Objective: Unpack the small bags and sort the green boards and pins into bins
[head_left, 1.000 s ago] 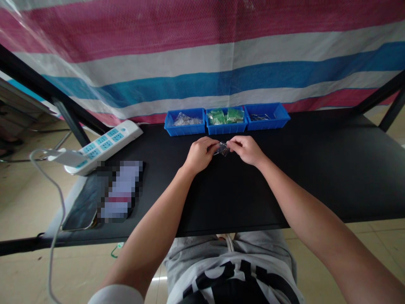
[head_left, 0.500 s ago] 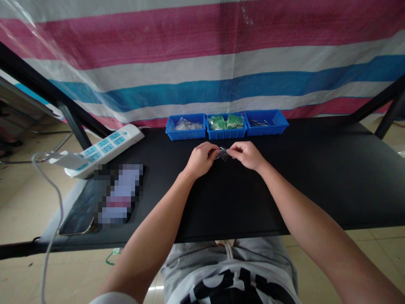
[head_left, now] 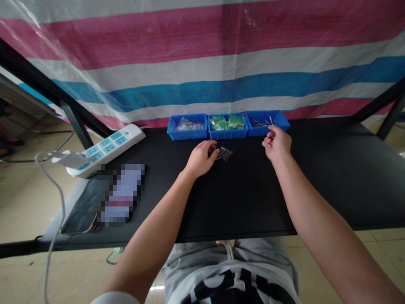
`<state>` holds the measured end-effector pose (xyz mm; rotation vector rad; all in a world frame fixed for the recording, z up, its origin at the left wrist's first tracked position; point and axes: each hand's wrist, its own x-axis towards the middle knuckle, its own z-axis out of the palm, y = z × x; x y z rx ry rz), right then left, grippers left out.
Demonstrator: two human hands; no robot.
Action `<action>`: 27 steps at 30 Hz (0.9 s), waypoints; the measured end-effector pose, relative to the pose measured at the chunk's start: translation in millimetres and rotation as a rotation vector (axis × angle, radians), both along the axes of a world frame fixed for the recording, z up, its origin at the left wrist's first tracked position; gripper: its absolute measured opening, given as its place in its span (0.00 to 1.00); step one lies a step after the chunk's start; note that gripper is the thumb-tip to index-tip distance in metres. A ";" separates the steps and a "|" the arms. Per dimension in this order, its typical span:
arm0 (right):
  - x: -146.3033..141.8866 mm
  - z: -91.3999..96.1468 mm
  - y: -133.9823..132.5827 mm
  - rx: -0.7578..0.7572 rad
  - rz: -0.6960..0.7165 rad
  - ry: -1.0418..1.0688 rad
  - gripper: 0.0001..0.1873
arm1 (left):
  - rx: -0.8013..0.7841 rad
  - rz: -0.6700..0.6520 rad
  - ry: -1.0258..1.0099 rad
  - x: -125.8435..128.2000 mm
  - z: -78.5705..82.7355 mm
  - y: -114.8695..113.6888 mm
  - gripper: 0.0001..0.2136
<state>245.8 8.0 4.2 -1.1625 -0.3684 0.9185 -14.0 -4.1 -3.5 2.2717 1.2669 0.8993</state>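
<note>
My left hand [head_left: 202,158] pinches the edge of a small clear plastic bag [head_left: 226,153] just above the black table. The bag lies to the right of its fingertips. To the right, my right hand [head_left: 278,141] is at the front edge of the right blue bin [head_left: 268,130]. Between its thumb and finger a thin metal rod [head_left: 271,120] stands up, its exact kind too small to tell. Several similar thin rods [head_left: 258,123] lie inside that bin.
A left blue bin [head_left: 186,134] holds clear bags, and a middle blue bin [head_left: 228,134] holds green packets. At left on the black table [head_left: 240,202] are a white power strip [head_left: 107,147] with a plug and cable, and two phones. A striped sheet [head_left: 202,67] hangs behind.
My right hand has let go of the plastic bag and moved right to the right bin, where a thin rod now shows in its fingers. My left hand has stayed with the bag.
</note>
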 end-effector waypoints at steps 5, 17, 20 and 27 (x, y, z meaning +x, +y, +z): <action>2.0 -2.3 0.7 -0.007 -0.013 0.019 0.06 | -0.001 0.006 0.012 -1.0 -1.9 1.4 0.13; -38.4 -7.9 -13.9 0.106 0.295 -0.498 0.09 | 0.030 0.026 0.107 -5.3 -5.9 7.7 0.09; -48.3 -11.4 -22.9 0.172 0.445 -0.889 0.10 | 0.015 -0.004 0.152 -5.3 -3.6 6.3 0.07; -63.8 -18.9 -31.7 0.235 0.714 -1.412 0.05 | 0.007 -0.081 0.242 -3.8 -1.0 4.3 0.06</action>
